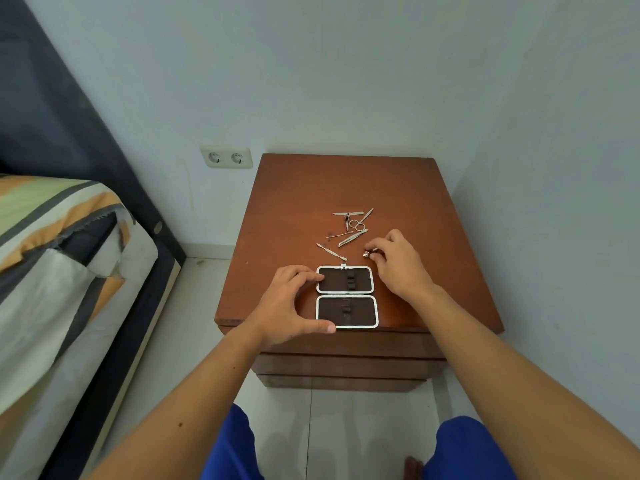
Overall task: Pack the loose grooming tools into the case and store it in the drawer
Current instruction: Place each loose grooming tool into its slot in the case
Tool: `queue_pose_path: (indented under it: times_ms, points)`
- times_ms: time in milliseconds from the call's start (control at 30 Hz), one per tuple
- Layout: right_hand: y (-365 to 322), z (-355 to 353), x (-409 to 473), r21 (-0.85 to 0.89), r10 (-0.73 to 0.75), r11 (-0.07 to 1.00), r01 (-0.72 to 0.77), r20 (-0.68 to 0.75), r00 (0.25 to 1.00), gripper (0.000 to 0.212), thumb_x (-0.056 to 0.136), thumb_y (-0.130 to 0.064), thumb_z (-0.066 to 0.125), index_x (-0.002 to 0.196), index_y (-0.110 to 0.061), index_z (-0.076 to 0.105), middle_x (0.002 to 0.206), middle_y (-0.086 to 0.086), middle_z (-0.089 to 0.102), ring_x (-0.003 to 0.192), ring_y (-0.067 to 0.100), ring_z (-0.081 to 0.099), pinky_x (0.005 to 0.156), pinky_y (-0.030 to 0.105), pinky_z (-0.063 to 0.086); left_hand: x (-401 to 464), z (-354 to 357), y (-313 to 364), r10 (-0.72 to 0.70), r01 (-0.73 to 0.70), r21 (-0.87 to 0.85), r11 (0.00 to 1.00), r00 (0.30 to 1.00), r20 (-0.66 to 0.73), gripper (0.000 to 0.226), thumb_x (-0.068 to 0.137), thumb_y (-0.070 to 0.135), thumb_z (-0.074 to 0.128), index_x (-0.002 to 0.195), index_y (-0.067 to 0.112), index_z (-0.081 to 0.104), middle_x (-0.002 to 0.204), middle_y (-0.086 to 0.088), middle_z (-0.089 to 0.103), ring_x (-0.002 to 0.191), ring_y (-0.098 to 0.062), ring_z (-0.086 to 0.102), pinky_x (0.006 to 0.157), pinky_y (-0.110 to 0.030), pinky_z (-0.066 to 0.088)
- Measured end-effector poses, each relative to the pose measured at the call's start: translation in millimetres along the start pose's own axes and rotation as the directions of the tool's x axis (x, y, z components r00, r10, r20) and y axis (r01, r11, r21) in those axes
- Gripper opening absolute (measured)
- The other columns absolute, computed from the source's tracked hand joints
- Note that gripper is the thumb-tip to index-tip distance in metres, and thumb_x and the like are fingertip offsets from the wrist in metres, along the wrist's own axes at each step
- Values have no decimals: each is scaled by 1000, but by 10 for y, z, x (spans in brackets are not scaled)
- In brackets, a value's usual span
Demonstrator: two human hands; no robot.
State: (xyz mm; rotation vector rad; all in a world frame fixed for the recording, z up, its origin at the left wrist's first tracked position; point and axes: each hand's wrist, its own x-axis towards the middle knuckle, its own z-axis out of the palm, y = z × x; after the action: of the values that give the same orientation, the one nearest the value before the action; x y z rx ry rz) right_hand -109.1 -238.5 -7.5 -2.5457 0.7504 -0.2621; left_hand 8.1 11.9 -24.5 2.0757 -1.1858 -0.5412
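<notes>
On the worktop (304, 188) the open case (346, 296) is steadied by the spread left hand (291, 303), while a small, light, slippery metal tool (369, 252), probably best pinched mid-body, is gripped by the right hand (394, 261).

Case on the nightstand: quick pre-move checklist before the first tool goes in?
1. Case open and lying flat: ok, both halves face up.
2. Elastic loops free: ok, no tool in either half.
3. Case steadied: ok, left hand holds its left edge.
4. Right hand has a tool: cannot tell; fingertips are on a small metal piece, grip not clear.
5. Other tools reachable: ok, scissors, tweezers and the thin pusher lie loose behind the case.
6. Drawer ready: not ok, drawer fronts look shut.
</notes>
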Motion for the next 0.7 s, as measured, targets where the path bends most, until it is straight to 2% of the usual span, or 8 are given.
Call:
queue_pose_path:
  times_ms: [100, 200, 300, 400, 500, 600, 700]
  points:
    - [-5, -28, -32, -2, -26, 1000, 26, -18, 1000, 13, 103, -18, 63, 110, -20, 74, 110, -1, 48, 101, 23, 57, 89, 37, 50, -3, 2, -9, -5, 5, 1, 1000, 1000, -1, 98, 66, 75, 86, 148, 35, 51, 148, 17, 41, 138, -2, 33, 119, -35, 42]
    - [-14, -76, -104, 11, -94, 995, 95, -32, 995, 12, 101, -19, 65, 109, -20, 75, 112, -3, 57, 104, 16, 54, 90, 31, 45, -4, 5, -16, -3, 3, 19, 1000, 1000, -5, 97, 67, 74, 88, 148, 36, 51, 146, 22, 39, 137, 1, 31, 119, -36, 42]
    - [-37, -135, -173, 62, -138, 988, 142, -70, 988, 12, 99, -19, 69, 108, -23, 76, 99, -7, 64, 92, 14, 58, 85, 31, 48, 0, 1, -8, 1, -1, 35, 999, 1000, 3, 94, 69, 73, 88, 148, 37, 51, 145, 23, 38, 137, 2, 29, 120, -37, 42]
    - [-69, -150, -223, 159, -160, 973, 165, -48, 986, 19, 97, -14, 71, 114, -23, 74, 92, -10, 60, 81, 7, 58, 77, 22, 46, -3, -1, -1, -2, 1, 38, 999, 1000, 27, 92, 72, 71, 87, 150, 37, 51, 151, 19, 37, 141, 0, 27, 121, -41, 42]
    - [-81, -115, -216, 146, -182, 973, 178, 16, 983, 30, 98, -13, 69, 127, -20, 72, 94, -10, 58, 80, 3, 55, 81, 23, 43, -4, -24, 20, -14, 13, 13, 1000, 998, 57, 92, 74, 67, 88, 152, 36, 49, 154, 17, 35, 143, -2, 26, 122, -42, 41]
    - [-58, -77, -216, 60, -134, 990, 127, 124, 983, 29, 100, -19, 67, 129, -18, 73, 100, -3, 59, 85, 12, 55, 84, 26, 41, -18, -55, 26, 4, -4, -3, 1000, 998, 58, 93, 76, 61, 89, 154, 31, 49, 153, 14, 38, 143, -3, 28, 123, -37, 38]
    - [-7, -75, -255, 41, -91, 995, 87, 138, 986, 27, 100, -21, 68, 126, -20, 74, 99, 0, 60, 84, 15, 56, 83, 28, 43, -33, -61, -22, -14, 14, -25, 1000, 1000, 7, 91, 75, 60, 90, 151, 32, 51, 152, 14, 44, 138, -1, 37, 115, -24, 41]
